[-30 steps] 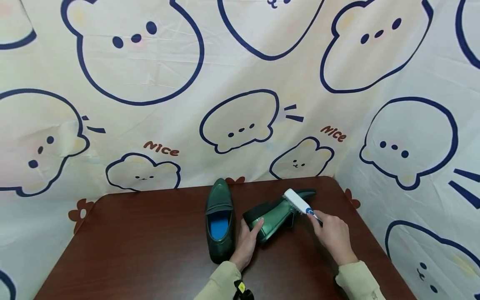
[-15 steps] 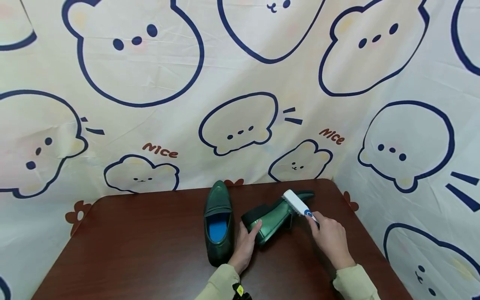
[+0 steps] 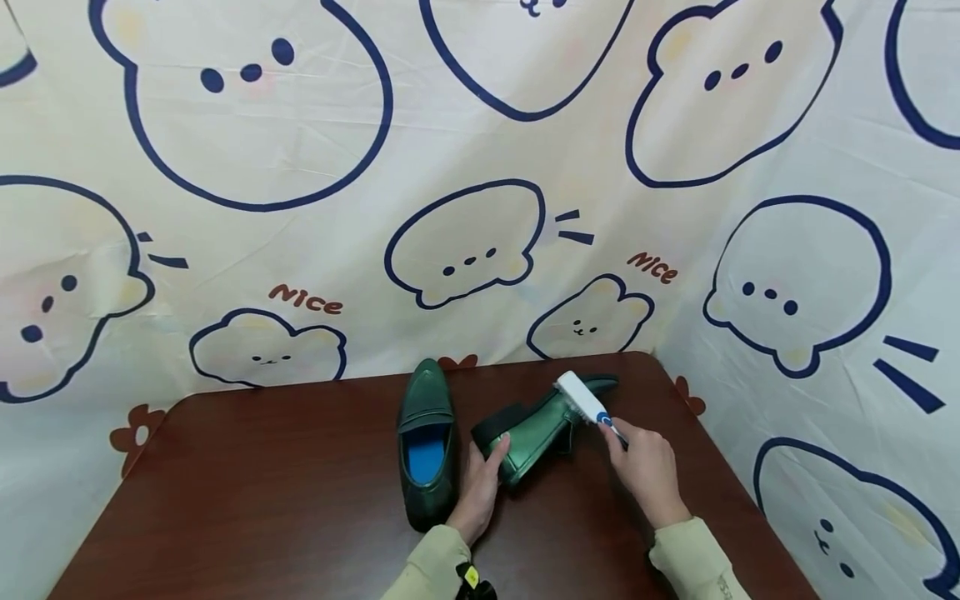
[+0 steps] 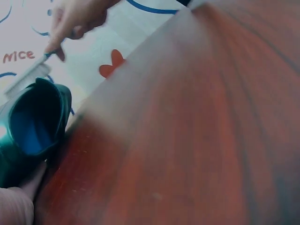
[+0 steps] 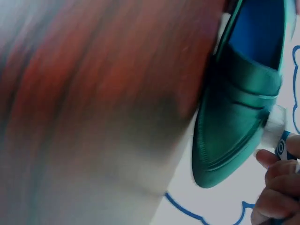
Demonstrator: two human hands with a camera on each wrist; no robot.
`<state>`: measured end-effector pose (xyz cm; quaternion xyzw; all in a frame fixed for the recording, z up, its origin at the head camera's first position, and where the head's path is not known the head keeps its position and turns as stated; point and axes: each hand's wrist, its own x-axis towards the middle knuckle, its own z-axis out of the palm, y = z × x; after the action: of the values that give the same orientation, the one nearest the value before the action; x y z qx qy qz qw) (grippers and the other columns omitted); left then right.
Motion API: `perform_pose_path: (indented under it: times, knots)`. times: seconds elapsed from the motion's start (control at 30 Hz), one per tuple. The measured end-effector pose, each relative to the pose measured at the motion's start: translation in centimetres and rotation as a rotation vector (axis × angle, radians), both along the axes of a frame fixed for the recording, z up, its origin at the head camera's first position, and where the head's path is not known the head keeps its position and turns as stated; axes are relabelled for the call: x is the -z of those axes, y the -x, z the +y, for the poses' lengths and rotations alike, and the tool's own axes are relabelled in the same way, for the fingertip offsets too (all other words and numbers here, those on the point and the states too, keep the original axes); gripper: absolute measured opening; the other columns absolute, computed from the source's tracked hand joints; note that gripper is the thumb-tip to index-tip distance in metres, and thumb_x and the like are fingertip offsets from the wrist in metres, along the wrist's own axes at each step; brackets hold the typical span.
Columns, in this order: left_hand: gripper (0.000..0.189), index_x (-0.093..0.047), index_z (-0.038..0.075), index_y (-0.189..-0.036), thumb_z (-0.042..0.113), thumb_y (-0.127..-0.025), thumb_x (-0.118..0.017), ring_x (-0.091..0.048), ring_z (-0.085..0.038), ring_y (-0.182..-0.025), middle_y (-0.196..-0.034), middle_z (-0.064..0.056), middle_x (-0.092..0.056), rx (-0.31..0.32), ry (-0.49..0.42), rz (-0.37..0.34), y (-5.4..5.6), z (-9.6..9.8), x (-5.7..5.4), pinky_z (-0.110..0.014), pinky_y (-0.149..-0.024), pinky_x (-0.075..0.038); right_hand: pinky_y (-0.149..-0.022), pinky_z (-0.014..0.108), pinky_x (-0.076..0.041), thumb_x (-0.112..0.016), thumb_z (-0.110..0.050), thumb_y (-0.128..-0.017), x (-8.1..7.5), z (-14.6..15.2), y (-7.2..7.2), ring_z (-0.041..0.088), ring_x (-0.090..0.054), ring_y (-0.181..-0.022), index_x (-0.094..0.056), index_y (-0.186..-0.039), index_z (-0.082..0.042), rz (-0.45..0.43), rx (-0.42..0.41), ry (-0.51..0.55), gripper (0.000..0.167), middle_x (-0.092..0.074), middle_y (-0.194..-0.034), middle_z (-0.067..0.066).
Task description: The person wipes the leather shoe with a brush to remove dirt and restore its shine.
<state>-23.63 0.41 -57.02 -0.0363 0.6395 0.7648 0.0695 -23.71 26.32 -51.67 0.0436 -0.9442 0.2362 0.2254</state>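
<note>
A green loafer [image 3: 534,435] lies tipped on its side, its dark heel facing up and left and its toe pointing to the far right. My left hand [image 3: 480,490] grips it by the heel end, thumb on the near side. In my right hand [image 3: 647,468] is a white brush [image 3: 581,397] with a blue-marked handle; its bristles touch the shoe's upward side near the front. The right wrist view shows the brush head [image 5: 274,126] against the loafer's edge [image 5: 229,126]. A matching loafer [image 3: 427,408] with a blue insole stands upright left of my left hand.
Both shoes are on a brown wooden table [image 3: 262,483]. A pale cloth [image 3: 337,250] printed with cartoon bears hangs behind the table and along its right side.
The whole head view has shifted slightly left. Both hands keep their holds, and the brush stays on about the same part of the loafer.
</note>
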Motion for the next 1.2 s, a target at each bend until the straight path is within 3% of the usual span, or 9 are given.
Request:
perform_pose_path:
  times: [0.23, 0.33, 0.43, 0.57, 0.67, 0.77, 0.87, 1.03, 1.2]
  knots:
    - [0.104, 0.012, 0.001, -0.163, 0.052, -0.104, -0.056, -0.005, -0.048, -0.158, -0.172, -0.024, 0.009, 0.034, -0.064, 0.003, 0.2, 0.0, 0.2, -0.068, -0.121, -0.022, -0.045, 0.033, -0.036, -0.066, -0.024, -0.103, 0.7, 2.5, 1.8, 0.019, -0.047, -0.048, -0.073, -0.093, -0.001, -0.018, 0.140, 0.041, 0.025, -0.060, -0.060, 0.007]
    - [0.103, 0.013, 0.002, -0.164, 0.052, -0.105, -0.055, -0.006, -0.048, -0.158, -0.172, -0.024, 0.008, 0.039, -0.070, 0.011, 0.3, 0.0, 0.4, -0.069, -0.121, -0.022, -0.048, 0.034, -0.037, -0.062, -0.025, -0.105, 0.8, 3.0, 2.1, 0.021, -0.047, -0.050, -0.070, -0.093, 0.001, -0.053, 0.160, 0.042, 0.030, -0.057, -0.061, 0.009]
    - [0.101, 0.013, 0.004, -0.164, 0.052, -0.106, -0.053, -0.009, -0.048, -0.157, -0.172, -0.024, 0.005, 0.048, -0.088, 0.015, 0.4, 0.0, 0.5, -0.069, -0.120, -0.022, -0.050, 0.032, -0.037, -0.058, -0.028, -0.108, 0.9, 2.7, 2.0, 0.020, -0.045, -0.052, -0.068, -0.102, 0.000, -0.090, 0.108, 0.073, 0.031, -0.053, -0.062, 0.007]
    - [0.098, 0.011, 0.006, -0.165, 0.052, -0.106, -0.052, -0.014, -0.047, -0.157, -0.172, -0.024, -0.002, 0.069, -0.115, 0.018, 0.4, 0.0, 0.6, -0.068, -0.121, -0.022, -0.049, 0.027, -0.035, -0.058, -0.031, -0.107, 1.0, 1.5, 1.4, 0.013, -0.041, -0.051, -0.067, -0.109, -0.006, -0.094, -0.030, 0.100, 0.027, -0.048, -0.062, 0.000]
    - [0.099, 0.012, 0.006, -0.164, 0.052, -0.106, -0.053, -0.014, -0.047, -0.157, -0.172, -0.024, -0.003, 0.074, -0.127, 0.019, 0.3, -0.1, 0.5, -0.067, -0.122, -0.022, -0.049, 0.024, -0.035, -0.065, -0.027, -0.104, 1.0, 0.3, 1.2, 0.007, -0.040, -0.052, -0.071, -0.109, -0.008, -0.036, -0.116, 0.060, 0.021, -0.053, -0.063, -0.004]
    - [0.099, 0.014, 0.005, -0.164, 0.051, -0.106, -0.052, -0.014, -0.047, -0.157, -0.171, -0.025, -0.002, 0.073, -0.125, 0.016, 0.2, -0.3, 0.3, -0.067, -0.122, -0.021, -0.049, 0.022, -0.036, -0.072, -0.020, -0.099, 0.9, -0.4, 1.1, 0.004, -0.041, -0.052, -0.075, -0.107, -0.005, 0.040, -0.146, 0.020, 0.017, -0.063, -0.066, -0.002]
    - [0.096, 0.010, 0.006, -0.165, 0.050, -0.107, -0.052, -0.018, -0.046, -0.156, -0.171, -0.024, -0.009, 0.076, -0.132, 0.009, 0.1, -0.4, 0.2, -0.066, -0.122, -0.022, -0.049, 0.024, -0.038, -0.074, -0.018, -0.097, 0.8, -0.5, 1.3, 0.005, -0.043, -0.052, -0.077, -0.104, -0.004, 0.074, -0.112, -0.007, 0.015, -0.065, -0.066, -0.001]
    - [0.084, -0.007, 0.012, -0.165, 0.050, -0.106, -0.053, -0.032, -0.041, -0.151, -0.164, -0.021, -0.030, 0.084, -0.186, 0.019, 0.3, -0.4, 0.2, -0.061, -0.123, -0.026, -0.046, 0.031, -0.037, -0.067, -0.023, -0.102, 0.2, 0.4, 1.9, 0.014, -0.045, -0.048, -0.072, -0.099, -0.002, 0.034, 0.031, -0.015, 0.022, -0.056, -0.059, 0.003]
    - [0.090, 0.001, 0.009, -0.165, 0.050, -0.106, -0.054, -0.027, -0.044, -0.153, -0.167, -0.023, -0.023, 0.090, -0.173, 0.025, 0.5, -0.2, 0.4, -0.063, -0.122, -0.024, -0.044, 0.034, -0.036, -0.064, -0.023, -0.104, 0.0, 1.4, 2.3, 0.020, -0.047, -0.046, -0.068, -0.093, 0.001, -0.021, 0.138, -0.013, 0.026, -0.055, -0.059, 0.007]
